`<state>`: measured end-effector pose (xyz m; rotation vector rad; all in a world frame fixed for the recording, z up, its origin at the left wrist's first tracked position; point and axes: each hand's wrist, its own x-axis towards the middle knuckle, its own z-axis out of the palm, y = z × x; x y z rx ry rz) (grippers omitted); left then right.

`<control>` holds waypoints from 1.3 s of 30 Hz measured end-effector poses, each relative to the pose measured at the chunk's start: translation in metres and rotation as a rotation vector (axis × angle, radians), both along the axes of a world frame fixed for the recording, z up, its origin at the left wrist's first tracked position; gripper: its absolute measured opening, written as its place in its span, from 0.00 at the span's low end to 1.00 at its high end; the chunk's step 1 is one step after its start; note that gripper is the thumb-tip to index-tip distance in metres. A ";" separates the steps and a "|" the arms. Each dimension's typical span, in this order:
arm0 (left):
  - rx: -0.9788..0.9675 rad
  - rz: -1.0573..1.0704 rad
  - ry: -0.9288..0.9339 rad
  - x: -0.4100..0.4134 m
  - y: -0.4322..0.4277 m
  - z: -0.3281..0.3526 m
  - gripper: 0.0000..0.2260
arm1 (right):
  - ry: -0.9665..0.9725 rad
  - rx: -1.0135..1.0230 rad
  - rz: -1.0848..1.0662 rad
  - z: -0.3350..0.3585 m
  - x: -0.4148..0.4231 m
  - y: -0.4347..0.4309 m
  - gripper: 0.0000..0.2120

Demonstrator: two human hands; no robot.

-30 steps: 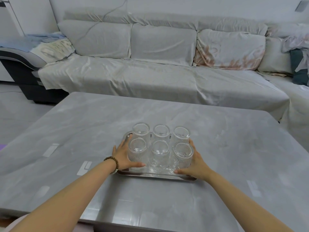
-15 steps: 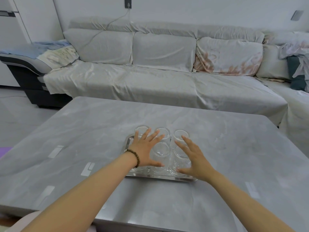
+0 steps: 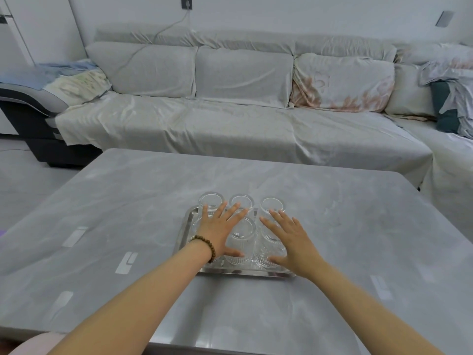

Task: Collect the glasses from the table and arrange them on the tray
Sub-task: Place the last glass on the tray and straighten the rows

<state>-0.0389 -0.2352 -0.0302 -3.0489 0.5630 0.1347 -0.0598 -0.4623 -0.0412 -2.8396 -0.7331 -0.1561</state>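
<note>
Spread flat, gripping nothing: left hand and right hand over 6 glasses on tray.

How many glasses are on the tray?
6, in two rows on the tray. Back row: left, middle, right. Front row: middle; the left one is mostly under the left hand, the right one partly under the right hand.

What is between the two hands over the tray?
In the head view, the middle front glass stands between the left hand and the right hand, on the tray.
</note>
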 end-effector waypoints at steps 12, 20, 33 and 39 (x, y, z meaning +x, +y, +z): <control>-0.306 -0.001 -0.046 -0.003 0.018 0.004 0.50 | 0.144 0.353 -0.036 0.005 -0.001 0.002 0.52; -0.588 0.235 0.270 0.006 0.060 0.012 0.61 | 0.513 0.568 -0.127 0.012 0.020 -0.008 0.62; -0.630 0.241 0.318 0.009 0.061 0.003 0.60 | 0.542 0.544 -0.151 0.006 0.027 -0.004 0.58; -0.631 0.223 0.306 0.011 0.063 0.003 0.59 | 0.517 0.566 -0.180 0.004 0.021 0.001 0.57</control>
